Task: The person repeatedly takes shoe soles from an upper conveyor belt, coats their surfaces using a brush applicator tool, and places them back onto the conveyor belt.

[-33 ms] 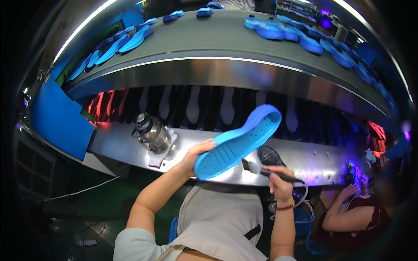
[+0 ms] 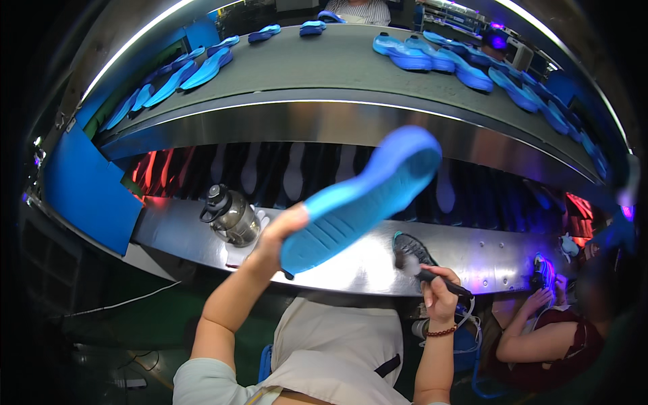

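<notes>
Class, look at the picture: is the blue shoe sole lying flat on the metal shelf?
No, the left hand holds the blue shoe sole raised above the metal shelf.

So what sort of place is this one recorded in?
Most likely a shoe factory line. The left hand holds up a blue shoe sole, the right hand holds a brush, and many more blue soles lie along a curved conveyor belt. Another person works alongside.

Grey conveyor belt point(image 2: 337, 64) arcing overhead; polished steel surface point(image 2: 513, 260) below; blue panel point(image 2: 84, 192) at left; strip light point(image 2: 128, 50); dark green floor point(image 2: 145, 324).
</notes>
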